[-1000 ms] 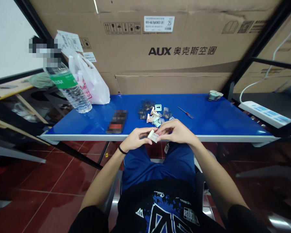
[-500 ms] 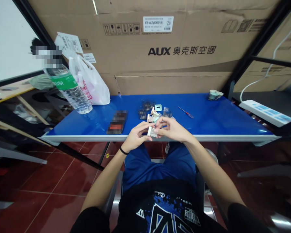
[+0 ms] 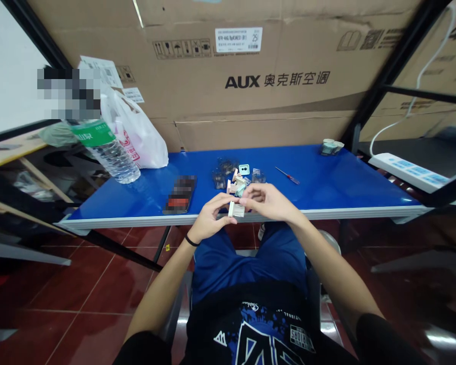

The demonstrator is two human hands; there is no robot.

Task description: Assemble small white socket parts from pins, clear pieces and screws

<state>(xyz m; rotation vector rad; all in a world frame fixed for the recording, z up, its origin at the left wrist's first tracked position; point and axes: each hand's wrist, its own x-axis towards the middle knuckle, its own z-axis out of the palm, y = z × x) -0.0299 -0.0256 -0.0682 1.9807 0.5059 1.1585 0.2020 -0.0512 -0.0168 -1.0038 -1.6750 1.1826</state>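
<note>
My left hand [image 3: 210,218] is pinching a small cream-coloured plastic piece with a clear or pale block-like side [image 3: 236,210], thumb below and fingers above. It is held over the table's front edge. Close by on the right, my right hand [image 3: 268,201] has its thumb and fingertips drawn together at the piece's upper right corner; whether they grip it or something tiny is hidden. Just beyond the hands lie loose peach and cream plastic parts [image 3: 235,178], a mint-green part [image 3: 240,190], a mint plate with two dark holes [image 3: 244,169] and dark translucent parts [image 3: 228,166].
On the blue table [image 3: 197,165] a phone [image 3: 180,195] lies at left, near a water bottle [image 3: 114,157] and a white plastic bag [image 3: 144,137]. A screwdriver [image 3: 288,175] is at right. Small pale-topped parts [image 3: 331,147] stand far right, a power strip [image 3: 410,171] beyond.
The right thumb has shifted from the face of the cream piece to its upper corner, leaving more of the clear side visible. The left hand keeps its hold. The whole view has shifted slightly.
</note>
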